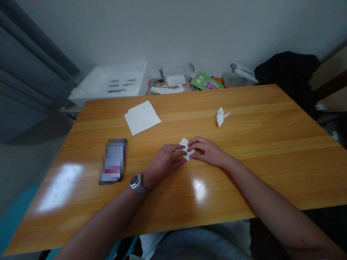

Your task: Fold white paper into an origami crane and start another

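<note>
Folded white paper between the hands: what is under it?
Wooden tabletop shows around the folded white paper; the left hand and right hand cover its middle, and what lies beneath cannot be seen.

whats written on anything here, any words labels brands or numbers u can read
No text can be read clearly enough to quote.
Pixelated dark flat item: blurred, unreadable.
Green packet: print too small to read.
Wristwatch: dial too small to read.
Folded white paper: no print shows.
</note>
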Demonstrator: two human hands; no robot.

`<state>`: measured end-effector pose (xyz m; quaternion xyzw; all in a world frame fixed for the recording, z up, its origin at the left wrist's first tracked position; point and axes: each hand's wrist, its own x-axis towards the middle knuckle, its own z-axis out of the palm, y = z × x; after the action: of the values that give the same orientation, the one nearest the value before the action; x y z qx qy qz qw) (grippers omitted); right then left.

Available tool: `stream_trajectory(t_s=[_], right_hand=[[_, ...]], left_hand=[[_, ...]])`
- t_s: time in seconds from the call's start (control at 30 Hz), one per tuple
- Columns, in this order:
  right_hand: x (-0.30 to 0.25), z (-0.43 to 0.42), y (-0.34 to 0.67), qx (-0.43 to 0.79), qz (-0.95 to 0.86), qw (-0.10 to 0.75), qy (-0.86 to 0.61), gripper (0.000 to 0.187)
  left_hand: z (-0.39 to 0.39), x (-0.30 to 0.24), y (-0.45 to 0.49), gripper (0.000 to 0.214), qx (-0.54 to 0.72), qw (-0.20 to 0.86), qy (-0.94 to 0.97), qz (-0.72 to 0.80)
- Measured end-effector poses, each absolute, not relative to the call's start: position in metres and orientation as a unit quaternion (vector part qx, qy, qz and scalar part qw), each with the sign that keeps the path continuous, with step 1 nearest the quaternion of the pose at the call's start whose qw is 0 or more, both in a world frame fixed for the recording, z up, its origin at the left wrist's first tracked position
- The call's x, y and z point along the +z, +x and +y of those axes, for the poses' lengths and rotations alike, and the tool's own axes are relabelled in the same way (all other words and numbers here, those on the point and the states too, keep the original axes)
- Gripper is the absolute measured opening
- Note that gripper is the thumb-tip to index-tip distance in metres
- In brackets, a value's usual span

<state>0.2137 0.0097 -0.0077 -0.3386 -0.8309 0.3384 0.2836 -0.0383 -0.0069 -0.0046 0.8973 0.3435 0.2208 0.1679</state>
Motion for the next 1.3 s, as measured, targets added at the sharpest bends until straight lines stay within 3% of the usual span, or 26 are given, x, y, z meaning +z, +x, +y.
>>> stream_trajectory(t_s=[0.7, 1.3], right_hand=[[-0.0053, 0.0022, 0.2062, 0.303, -0.845, 0.285, -0.338, 0.023], [-0.0054, 0.0032, 0.2081, 0.348, -0.811, 0.317, -0.347, 0.012]], left_hand=[[-0.0019, -0.005, -0.0399, 0.017, 0.256, 0.213, 0.875, 0.351], [-0.0025, -0.0027, -0.0359, 0.018, 0.29, 0.299, 0.825, 0.382]])
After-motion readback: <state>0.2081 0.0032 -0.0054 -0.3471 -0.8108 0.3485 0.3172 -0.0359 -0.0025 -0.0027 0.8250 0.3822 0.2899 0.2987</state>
